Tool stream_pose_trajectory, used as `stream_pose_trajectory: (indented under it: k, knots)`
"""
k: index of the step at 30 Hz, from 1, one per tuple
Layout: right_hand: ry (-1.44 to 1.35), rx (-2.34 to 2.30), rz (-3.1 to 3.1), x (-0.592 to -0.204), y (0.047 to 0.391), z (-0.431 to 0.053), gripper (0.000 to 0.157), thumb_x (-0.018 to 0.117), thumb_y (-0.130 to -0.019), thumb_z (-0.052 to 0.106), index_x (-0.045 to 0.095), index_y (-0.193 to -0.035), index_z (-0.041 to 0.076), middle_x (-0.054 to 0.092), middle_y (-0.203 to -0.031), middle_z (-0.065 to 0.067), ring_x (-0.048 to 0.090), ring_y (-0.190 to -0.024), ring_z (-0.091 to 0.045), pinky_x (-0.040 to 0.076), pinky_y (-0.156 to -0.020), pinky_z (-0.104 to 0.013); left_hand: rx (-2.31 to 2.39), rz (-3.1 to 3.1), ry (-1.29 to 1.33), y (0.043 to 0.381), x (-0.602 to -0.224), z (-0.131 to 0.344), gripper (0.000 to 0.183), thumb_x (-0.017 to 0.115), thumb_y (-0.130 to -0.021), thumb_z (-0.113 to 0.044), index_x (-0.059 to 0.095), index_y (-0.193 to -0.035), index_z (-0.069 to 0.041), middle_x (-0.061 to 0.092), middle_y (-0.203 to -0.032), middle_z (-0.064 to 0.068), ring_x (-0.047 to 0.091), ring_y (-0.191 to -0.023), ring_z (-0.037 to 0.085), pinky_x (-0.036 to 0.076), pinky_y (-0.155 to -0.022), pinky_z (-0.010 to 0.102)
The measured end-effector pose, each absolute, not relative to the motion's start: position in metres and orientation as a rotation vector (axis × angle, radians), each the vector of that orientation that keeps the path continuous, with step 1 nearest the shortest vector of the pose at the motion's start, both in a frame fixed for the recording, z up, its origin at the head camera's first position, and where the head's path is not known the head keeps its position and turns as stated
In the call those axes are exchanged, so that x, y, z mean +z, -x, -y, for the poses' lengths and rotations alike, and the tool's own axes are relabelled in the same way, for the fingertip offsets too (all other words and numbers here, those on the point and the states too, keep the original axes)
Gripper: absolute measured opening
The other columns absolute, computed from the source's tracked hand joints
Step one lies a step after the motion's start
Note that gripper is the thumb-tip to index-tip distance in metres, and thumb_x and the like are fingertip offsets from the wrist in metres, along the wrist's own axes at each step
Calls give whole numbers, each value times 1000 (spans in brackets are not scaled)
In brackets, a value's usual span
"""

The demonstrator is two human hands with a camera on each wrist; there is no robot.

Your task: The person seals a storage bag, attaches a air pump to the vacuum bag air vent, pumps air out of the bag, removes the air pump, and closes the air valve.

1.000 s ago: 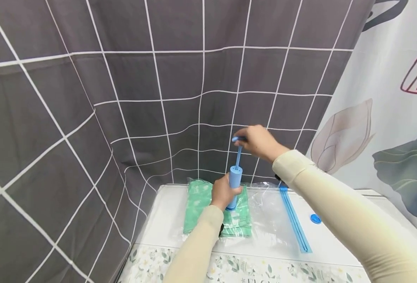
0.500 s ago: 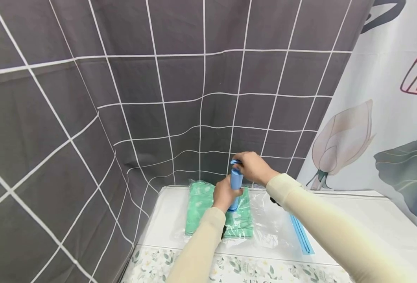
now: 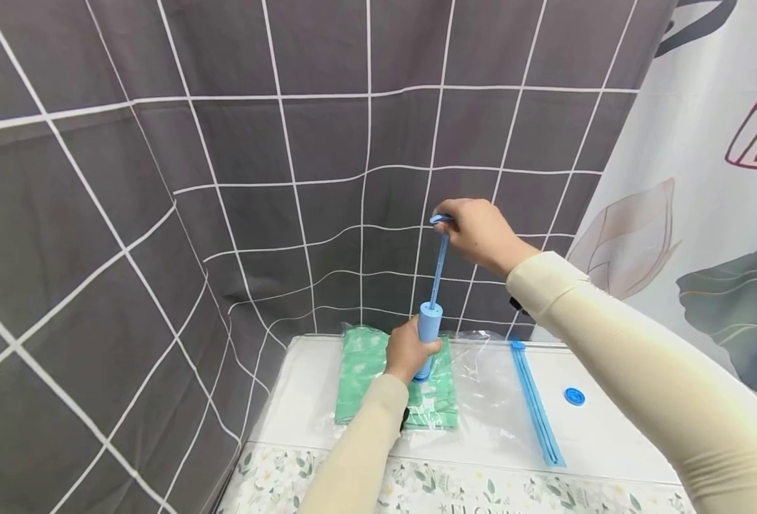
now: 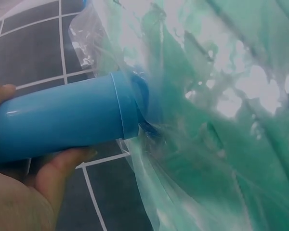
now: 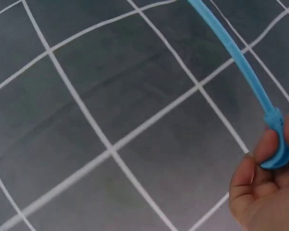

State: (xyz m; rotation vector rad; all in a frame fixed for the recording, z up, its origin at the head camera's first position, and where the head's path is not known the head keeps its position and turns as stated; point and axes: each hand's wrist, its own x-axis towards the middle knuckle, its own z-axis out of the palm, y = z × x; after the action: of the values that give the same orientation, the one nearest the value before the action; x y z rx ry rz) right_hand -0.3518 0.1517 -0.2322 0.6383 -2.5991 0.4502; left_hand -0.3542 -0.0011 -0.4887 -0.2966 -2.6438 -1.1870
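A light-blue hand pump (image 3: 429, 325) stands nearly upright on a clear plastic storage bag (image 3: 484, 400) with folded green cloth (image 3: 359, 364) inside. My left hand (image 3: 408, 348) grips the pump's barrel. In the left wrist view the barrel's rimmed end (image 4: 125, 105) meets the bag around a darker blue valve (image 4: 145, 96). High above the barrel, my right hand (image 3: 481, 232) grips the pump's handle (image 3: 443, 218), with the thin rod (image 3: 439, 271) drawn far out. The right wrist view shows fingers curled round the curved handle (image 5: 279, 154).
A blue zip strip (image 3: 538, 407) runs along the bag's right side. Right of it a round blue cap (image 3: 574, 396) lies on the white table (image 3: 597, 435). A dark grid-patterned curtain (image 3: 327, 143) hangs close behind, and a floral cloth (image 3: 430, 489) covers the front.
My right hand went down with the handle to the barrel, then rose higher than before, drawing the rod out. My left hand kept its grip on the barrel.
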Motion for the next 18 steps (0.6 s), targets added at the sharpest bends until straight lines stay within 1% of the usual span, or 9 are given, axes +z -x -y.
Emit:
stream_pose_trajectory:
  k: [4, 9, 10, 11, 14, 15, 16, 17, 18]
  knots:
    - [-681, 429, 2601, -259, 351, -147, 24, 75, -109, 14, 79, -127, -2, 85, -120, -22, 82, -107, -41, 65, -103, -61, -1185, 2657, 295, 355, -485, 0, 52, 96, -92, -27, 75, -137, -10, 87, -115, 14, 84, -100, 35, 69, -88, 52]
    - [-734, 464, 2626, -318, 356, -149, 22, 79, -106, 12, 81, -123, -2, 86, -115, -19, 84, -102, -37, 68, -98, -57, -1178, 2682, 305, 355, -484, -2, 48, 95, -94, -29, 75, -135, -12, 87, -116, 12, 84, -102, 34, 68, -88, 52]
    - [-752, 478, 2627, -334, 360, -150, 22, 80, -105, 13, 82, -122, -1, 86, -114, -18, 84, -101, -36, 69, -96, -56, -1174, 2691, 300, 355, -484, -3, 47, 95, -95, -29, 75, -134, -12, 87, -117, 12, 84, -102, 34, 68, -88, 52]
    - [-787, 514, 2607, -358, 374, -157, 23, 79, -107, 18, 82, -124, 2, 87, -115, -15, 84, -101, -33, 69, -95, -52, -1169, 2701, 293, 354, -485, -3, 47, 94, -95, -29, 75, -134, -13, 87, -118, 12, 84, -103, 34, 68, -88, 52]
    - [-823, 555, 2562, -417, 410, -169, 24, 79, -109, 28, 82, -125, 10, 87, -116, -9, 84, -101, -27, 69, -91, -49, -1146, 2732, 268, 354, -487, -3, 46, 94, -96, -30, 75, -135, -15, 87, -120, 10, 84, -105, 33, 68, -89, 51]
    - [-835, 548, 2570, -429, 420, -172, 25, 78, -109, 27, 81, -126, 9, 86, -119, -10, 83, -104, -28, 69, -92, -48, -1142, 2733, 270, 353, -487, -4, 46, 93, -95, -30, 75, -135, -15, 87, -121, 10, 84, -106, 34, 68, -89, 51]
    - [-847, 561, 2552, -441, 430, -177, 25, 78, -110, 31, 80, -127, 12, 86, -120, -8, 83, -105, -26, 69, -92, -46, -1137, 2731, 276, 353, -487, -4, 47, 93, -95, -30, 75, -135, -15, 87, -120, 11, 84, -106, 34, 68, -88, 52]
    - [-849, 578, 2543, -447, 436, -181, 25, 77, -111, 33, 80, -127, 14, 85, -120, -6, 82, -106, -24, 68, -92, -44, -1137, 2726, 284, 353, -487, -5, 47, 93, -95, -31, 74, -135, -14, 87, -120, 11, 84, -105, 34, 68, -88, 52]
    - [-840, 573, 2545, -441, 432, -180, 23, 78, -109, 29, 80, -124, 12, 84, -118, -9, 81, -103, -26, 68, -89, -43, -1140, 2723, 293, 353, -487, -6, 47, 93, -95, -31, 74, -135, -14, 87, -120, 11, 84, -105, 34, 68, -88, 52]
